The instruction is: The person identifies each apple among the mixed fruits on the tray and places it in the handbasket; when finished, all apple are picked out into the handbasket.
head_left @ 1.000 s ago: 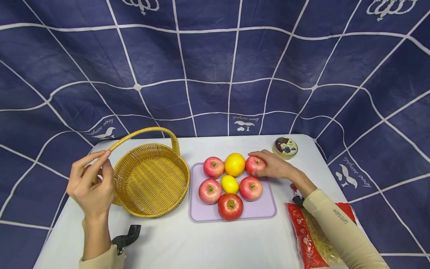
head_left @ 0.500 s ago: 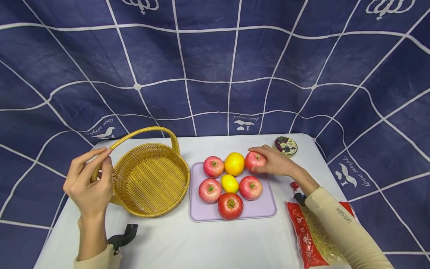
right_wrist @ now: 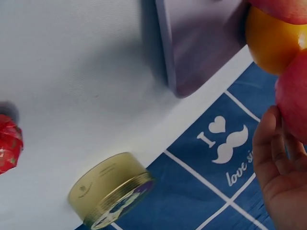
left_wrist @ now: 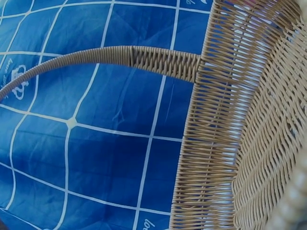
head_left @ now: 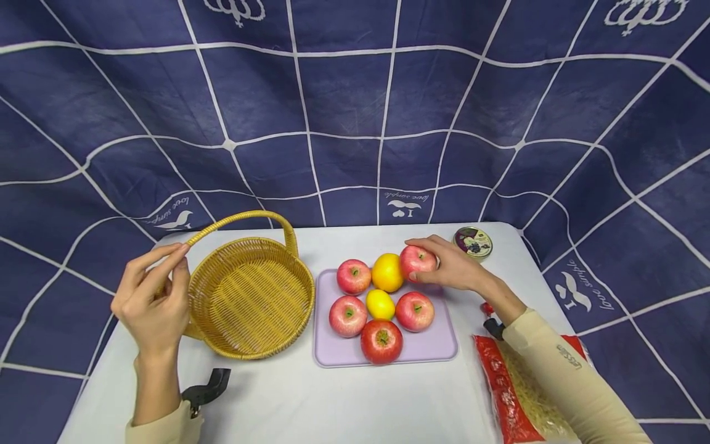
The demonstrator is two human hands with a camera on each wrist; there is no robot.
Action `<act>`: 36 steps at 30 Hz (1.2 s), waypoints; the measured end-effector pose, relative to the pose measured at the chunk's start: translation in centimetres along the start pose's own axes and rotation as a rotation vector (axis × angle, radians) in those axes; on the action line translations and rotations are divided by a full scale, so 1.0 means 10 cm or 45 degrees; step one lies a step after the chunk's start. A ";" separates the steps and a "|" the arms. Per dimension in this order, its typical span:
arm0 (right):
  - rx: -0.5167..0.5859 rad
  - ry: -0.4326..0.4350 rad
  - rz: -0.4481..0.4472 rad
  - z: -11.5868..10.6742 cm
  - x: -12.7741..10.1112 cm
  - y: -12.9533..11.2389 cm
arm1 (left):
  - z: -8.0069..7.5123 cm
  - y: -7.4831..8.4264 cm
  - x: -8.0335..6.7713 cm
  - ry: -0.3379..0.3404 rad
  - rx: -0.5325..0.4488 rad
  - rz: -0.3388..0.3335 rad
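My left hand pinches the arched handle of a round yellow wicker basket, whose inside shows bare weave. In the left wrist view only the basket's woven wall and handle appear, no fingers. At the tray's far right corner my right hand grips a pink-red apple, seen also in the right wrist view as a red apple at the fingertips. Beside it is an orange. A lemon, a darker red pomegranate-like fruit and several apples sit on the lilac tray.
A round gold tin stands at the back right of the white table. Under my right forearm lies a red and clear bag of noodles, with a small red wrapped item behind it. A blue curtain hangs behind.
My right hand has closed in on the apple at the far right corner and raised it slightly, shifting it a little left and away. My left hand stays on the basket handle.
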State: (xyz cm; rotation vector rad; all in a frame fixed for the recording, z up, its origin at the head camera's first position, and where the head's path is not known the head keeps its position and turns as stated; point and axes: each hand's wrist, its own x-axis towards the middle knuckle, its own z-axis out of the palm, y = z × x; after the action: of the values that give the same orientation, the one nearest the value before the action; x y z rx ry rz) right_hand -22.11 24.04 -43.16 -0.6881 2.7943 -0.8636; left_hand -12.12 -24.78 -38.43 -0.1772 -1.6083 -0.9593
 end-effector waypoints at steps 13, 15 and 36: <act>-0.040 0.058 -0.119 0.07 0.11 -0.19 | 0.03 0.13 0.03 0.032 -0.001 -0.019; -0.023 0.050 -0.135 0.10 0.14 -0.23 | 0.03 0.14 0.03 0.037 0.002 -0.021; 0.005 -0.037 -0.265 0.29 0.45 -0.79 | 0.00 0.10 0.03 0.015 0.007 -0.038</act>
State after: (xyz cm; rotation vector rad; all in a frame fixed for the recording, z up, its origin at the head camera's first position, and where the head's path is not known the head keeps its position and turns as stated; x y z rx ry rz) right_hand -22.31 14.73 -41.09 -0.9968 2.7292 -0.8845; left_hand -11.63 -24.21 -37.62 -0.1433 -1.6065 -0.9770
